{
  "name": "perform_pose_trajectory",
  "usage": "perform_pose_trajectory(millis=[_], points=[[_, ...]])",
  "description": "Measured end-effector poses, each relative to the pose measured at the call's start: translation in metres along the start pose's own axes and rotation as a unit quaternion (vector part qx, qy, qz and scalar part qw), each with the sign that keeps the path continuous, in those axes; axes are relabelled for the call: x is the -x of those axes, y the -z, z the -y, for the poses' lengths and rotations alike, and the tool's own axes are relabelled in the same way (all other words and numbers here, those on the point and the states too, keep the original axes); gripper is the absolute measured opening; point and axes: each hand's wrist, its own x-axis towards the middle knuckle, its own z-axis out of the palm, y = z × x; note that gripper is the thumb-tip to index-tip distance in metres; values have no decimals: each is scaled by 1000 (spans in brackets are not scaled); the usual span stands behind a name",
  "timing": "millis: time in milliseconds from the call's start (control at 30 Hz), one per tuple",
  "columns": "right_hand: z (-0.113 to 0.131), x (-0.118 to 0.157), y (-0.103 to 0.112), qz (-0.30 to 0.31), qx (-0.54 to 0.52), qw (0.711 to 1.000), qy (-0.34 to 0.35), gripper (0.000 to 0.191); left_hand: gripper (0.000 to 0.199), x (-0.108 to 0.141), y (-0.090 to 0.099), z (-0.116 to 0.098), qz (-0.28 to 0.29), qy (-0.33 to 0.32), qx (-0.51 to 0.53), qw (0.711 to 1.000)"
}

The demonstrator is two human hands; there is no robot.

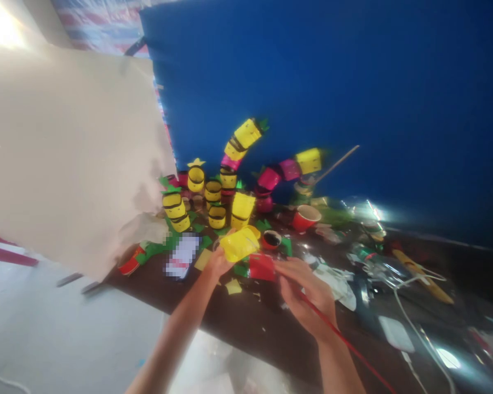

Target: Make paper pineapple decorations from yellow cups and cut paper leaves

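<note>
My left hand is closed on a yellow paper tube that lies tilted in its fingers. Beside it, my right hand has its fingers drawn together around a long thin red stick, which runs back past the wrist to the lower right. Its front end is blurred. A flat-looking red piece is right at the right fingertips; whether they touch it, I cannot tell. Just behind the hands are a red cup with dark contents and a standing yellow tube.
Several yellow and magenta tube figures with green tops crowd the back of the dark table. A phone lies left. Rightward are a red cup, a white charger with cable, and a wooden stick. A blue panel stands behind.
</note>
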Motion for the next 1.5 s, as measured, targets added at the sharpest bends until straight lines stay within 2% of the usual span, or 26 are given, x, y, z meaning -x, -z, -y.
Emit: perform_pose_trajectory(millis=[133,367,733,833,1033,1300,1500], points=[[-1,1,0,20,3,1000,13,23,46,2,-2,-1,-2,-3,-17,1000],[5,1,10,59,24,997,40,25,58,0,5,2,19,-17,1,1000],[9,4,22,109,20,993,40,24,47,-9,8,-1,7,-2,48,999],[6,7,26,97,4,995,26,22,48,-10,11,1,15,6,49,999],[-3,7,26,8,17,999,-40,18,40,-3,12,3,35,-10,-8,999],[0,0,17,30,47,998,-14,19,56,1,15,5,105,-32,-69,991],[1,2,22,48,50,998,10,18,63,1,12,4,91,-29,-60,994]])
